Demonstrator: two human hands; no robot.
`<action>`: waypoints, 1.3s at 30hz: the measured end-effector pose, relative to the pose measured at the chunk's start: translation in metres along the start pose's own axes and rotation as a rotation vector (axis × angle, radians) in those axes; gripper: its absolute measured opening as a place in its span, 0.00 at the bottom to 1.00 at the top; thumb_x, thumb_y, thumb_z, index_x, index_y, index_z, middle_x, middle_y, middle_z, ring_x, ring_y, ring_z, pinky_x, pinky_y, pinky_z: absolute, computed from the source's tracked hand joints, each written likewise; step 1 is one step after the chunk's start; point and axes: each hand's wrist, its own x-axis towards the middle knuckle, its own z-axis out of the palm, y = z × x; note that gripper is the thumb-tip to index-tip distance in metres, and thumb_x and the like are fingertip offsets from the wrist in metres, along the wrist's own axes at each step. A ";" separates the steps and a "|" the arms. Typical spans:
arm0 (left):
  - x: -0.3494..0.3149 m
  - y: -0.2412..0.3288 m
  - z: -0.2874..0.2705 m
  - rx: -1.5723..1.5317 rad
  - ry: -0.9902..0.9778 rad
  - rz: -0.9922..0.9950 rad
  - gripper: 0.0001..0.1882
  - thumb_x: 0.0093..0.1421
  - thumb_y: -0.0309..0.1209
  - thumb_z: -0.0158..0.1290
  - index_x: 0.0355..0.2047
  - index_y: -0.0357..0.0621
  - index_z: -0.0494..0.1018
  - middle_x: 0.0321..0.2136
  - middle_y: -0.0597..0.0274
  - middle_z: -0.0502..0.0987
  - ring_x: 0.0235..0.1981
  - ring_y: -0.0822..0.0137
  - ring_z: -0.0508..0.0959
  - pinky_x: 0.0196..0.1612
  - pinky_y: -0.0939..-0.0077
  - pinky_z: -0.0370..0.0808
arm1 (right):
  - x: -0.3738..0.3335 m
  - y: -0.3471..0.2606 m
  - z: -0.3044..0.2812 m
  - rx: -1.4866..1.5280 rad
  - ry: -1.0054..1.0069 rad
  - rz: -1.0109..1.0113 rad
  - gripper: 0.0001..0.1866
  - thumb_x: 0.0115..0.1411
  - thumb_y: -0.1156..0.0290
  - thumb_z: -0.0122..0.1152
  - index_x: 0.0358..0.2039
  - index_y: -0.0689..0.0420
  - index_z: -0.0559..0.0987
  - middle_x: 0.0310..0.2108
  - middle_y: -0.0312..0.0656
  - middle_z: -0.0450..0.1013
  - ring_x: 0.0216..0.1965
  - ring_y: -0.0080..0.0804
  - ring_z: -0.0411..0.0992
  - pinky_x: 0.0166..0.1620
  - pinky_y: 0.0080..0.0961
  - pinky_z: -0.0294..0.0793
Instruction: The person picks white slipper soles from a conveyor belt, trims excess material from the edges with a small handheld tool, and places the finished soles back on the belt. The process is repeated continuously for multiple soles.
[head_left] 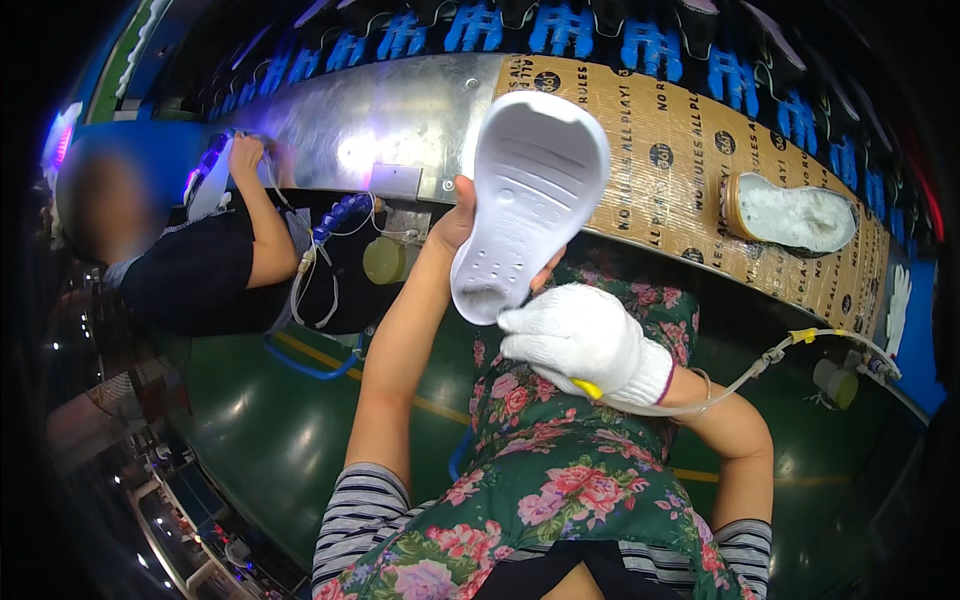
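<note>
My left hand (458,222) is bare and holds a white shoe sole (528,190) upright by its left edge, tread side toward me. My right hand (580,335), in a white knit glove, sits at the sole's lower heel end and grips a thin tool with a yellow part (588,388) joined to a pale hose (745,375). The tool's tip is hidden behind the glove. Both hands hover over my lap, which a floral apron (560,470) covers.
A curved bench runs across the back, part bare metal (400,120), part covered with printed cardboard (690,150). A second sole (790,212) lies on the cardboard at right. Another person (200,270) works at the left. Blue racks (560,30) line the far side. Green floor (270,430) below.
</note>
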 end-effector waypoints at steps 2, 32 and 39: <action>0.002 0.008 -0.002 0.093 0.039 -0.094 0.66 0.43 0.82 0.56 0.68 0.40 0.63 0.38 0.34 0.78 0.29 0.44 0.83 0.30 0.54 0.82 | 0.003 -0.006 0.004 -0.061 -0.169 0.013 0.08 0.53 0.69 0.64 0.35 0.52 0.84 0.41 0.38 0.81 0.39 0.36 0.80 0.37 0.34 0.79; -0.054 -0.090 0.029 -0.772 0.002 0.382 0.49 0.65 0.63 0.45 0.77 0.43 0.51 0.68 0.24 0.60 0.64 0.25 0.68 0.63 0.23 0.68 | 0.002 0.013 -0.009 0.846 0.653 0.945 0.10 0.60 0.80 0.70 0.44 0.63 0.87 0.45 0.44 0.85 0.45 0.29 0.82 0.49 0.25 0.81; -0.016 -0.119 0.051 -0.632 0.069 0.478 0.52 0.56 0.59 0.57 0.74 0.46 0.56 0.69 0.41 0.65 0.66 0.35 0.69 0.66 0.28 0.67 | 0.033 -0.010 -0.055 -0.071 0.330 0.371 0.10 0.51 0.78 0.75 0.36 0.56 0.88 0.39 0.45 0.85 0.39 0.39 0.84 0.44 0.30 0.82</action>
